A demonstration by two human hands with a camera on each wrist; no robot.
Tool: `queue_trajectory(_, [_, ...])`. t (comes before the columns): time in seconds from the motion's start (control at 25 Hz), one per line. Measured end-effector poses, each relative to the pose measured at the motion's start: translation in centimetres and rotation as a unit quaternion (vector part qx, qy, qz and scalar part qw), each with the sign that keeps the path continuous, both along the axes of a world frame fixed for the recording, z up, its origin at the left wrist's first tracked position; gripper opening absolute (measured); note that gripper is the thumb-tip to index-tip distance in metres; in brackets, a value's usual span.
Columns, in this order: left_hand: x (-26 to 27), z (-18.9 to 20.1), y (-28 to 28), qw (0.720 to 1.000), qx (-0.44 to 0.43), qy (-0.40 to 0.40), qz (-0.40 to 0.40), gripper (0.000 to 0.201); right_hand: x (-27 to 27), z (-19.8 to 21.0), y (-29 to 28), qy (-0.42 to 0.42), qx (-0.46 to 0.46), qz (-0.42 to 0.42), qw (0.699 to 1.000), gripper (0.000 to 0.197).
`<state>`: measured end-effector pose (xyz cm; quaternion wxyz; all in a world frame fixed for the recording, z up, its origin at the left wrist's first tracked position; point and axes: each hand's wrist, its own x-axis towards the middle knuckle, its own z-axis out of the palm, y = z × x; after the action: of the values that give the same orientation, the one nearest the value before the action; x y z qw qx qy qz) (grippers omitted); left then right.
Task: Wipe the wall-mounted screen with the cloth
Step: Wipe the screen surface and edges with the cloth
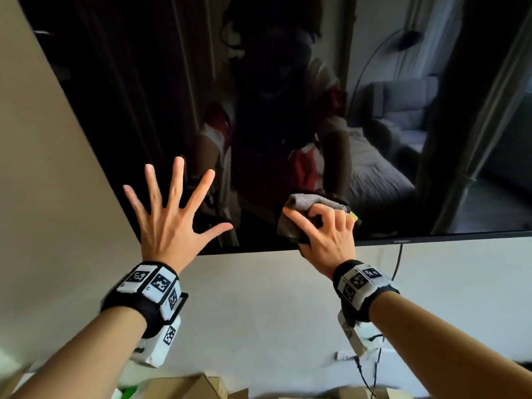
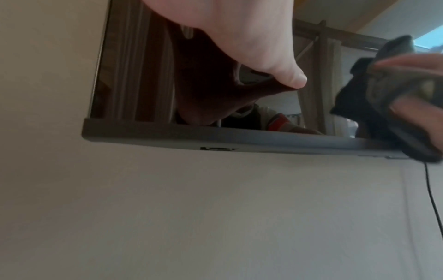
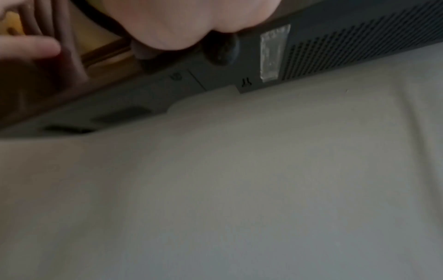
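A large dark wall-mounted screen (image 1: 288,96) fills the upper part of the head view and mirrors the room. Its lower bezel (image 2: 239,138) shows in the left wrist view, its underside (image 3: 215,79) in the right wrist view. My right hand (image 1: 322,226) grips a bunched grey cloth (image 1: 305,204) against the glass near the bottom edge; the cloth (image 2: 374,98) appears blurred in the left wrist view. My left hand (image 1: 175,208) is spread flat with straight fingers over the screen's lower left corner, its thumb (image 2: 282,73) at the glass.
A pale wall (image 1: 259,298) runs below and left of the screen. A black cable (image 1: 398,260) hangs from the bezel down to cords lower right. Cardboard boxes (image 1: 201,384) sit along the bottom edge.
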<state>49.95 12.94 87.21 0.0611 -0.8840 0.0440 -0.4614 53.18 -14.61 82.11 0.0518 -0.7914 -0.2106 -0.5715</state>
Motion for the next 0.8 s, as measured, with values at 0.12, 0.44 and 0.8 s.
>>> queue_trajectory(0.12, [0.7,-0.4,0.5,1.0,0.011,-0.006,-0.019,0.097,0.4,2.3,2.4,0.008,0.133,-0.022,0.991,0.054])
queue_trajectory(0.44, [1.1,-0.5,0.7,0.999,0.009,-0.021,-0.038,0.092,0.3,1.0,5.4,-0.005,-0.056,-0.003,0.998,0.062])
queue_trajectory(0.8, [0.3,-4.1,5.8,0.999,0.011,-0.004,-0.048,0.099,0.1,0.7,8.5,-0.003,-0.09,0.013,0.996,0.061])
